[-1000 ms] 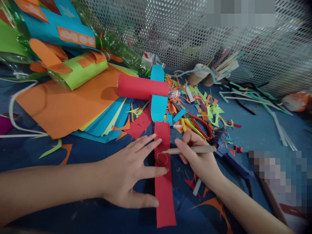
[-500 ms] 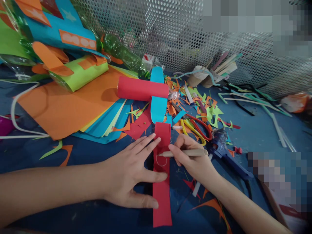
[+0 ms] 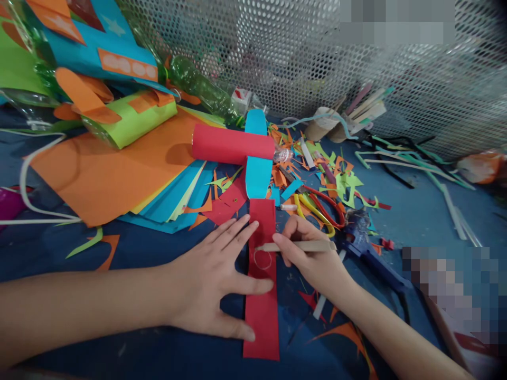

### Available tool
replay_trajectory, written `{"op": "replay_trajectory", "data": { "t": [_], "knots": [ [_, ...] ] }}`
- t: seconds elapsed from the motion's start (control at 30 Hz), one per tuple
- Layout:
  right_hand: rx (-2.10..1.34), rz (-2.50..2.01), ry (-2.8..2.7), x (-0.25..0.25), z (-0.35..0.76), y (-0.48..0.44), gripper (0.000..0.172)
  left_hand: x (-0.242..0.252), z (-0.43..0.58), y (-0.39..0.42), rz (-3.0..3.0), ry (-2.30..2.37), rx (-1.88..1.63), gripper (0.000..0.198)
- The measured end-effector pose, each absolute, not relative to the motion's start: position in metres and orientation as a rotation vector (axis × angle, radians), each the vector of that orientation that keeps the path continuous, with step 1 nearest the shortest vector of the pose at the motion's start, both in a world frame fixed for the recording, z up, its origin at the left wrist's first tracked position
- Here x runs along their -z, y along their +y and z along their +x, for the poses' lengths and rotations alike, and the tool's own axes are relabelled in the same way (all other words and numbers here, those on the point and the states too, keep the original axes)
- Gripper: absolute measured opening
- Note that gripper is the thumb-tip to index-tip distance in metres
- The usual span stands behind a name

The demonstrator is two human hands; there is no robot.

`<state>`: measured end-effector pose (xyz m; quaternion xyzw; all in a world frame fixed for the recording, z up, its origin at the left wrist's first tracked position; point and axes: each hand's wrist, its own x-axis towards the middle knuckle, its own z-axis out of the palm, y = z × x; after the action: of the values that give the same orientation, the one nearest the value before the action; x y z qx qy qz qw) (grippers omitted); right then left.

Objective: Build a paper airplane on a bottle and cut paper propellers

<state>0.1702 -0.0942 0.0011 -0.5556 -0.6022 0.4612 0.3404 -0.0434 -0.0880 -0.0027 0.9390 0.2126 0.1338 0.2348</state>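
A long red paper strip (image 3: 262,314) lies lengthwise on the blue table, with a pale circle outline drawn near its middle. My left hand (image 3: 212,285) rests on it with fingers spread, pressing the strip's left side and surface. In my right hand (image 3: 311,253) a light-coloured marker (image 3: 301,246) is pinched between thumb and fingers; its tip meets the strip at the upper left of the circle. Just beyond the strip's far end stands a red-wrapped bottle (image 3: 232,143) lying on its side, crossed by a blue paper wing (image 3: 259,177).
Paper sheets (image 3: 106,169) and decorated bottles (image 3: 134,116) fill the left. Scissors (image 3: 322,208), a blue glue gun (image 3: 372,258) and paper scraps (image 3: 346,179) lie to the right. A perforated metal panel (image 3: 293,53) closes off the back.
The strip's near end has shifted slightly left and away from me, along with my left hand's thumb. The marker tip stays at the circle's upper left, with only a tiny movement.
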Motion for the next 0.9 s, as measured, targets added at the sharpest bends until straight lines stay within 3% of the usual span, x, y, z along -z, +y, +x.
{"op": "replay_trajectory", "data": {
  "t": [0.9],
  "knots": [
    [-1.222, -1.460, -1.547, -0.0006, 0.1699, -0.0929, 0.028, 0.0098, -0.0457, -0.0906, 2.619, 0.587, -0.488, 0.057]
  ]
}}
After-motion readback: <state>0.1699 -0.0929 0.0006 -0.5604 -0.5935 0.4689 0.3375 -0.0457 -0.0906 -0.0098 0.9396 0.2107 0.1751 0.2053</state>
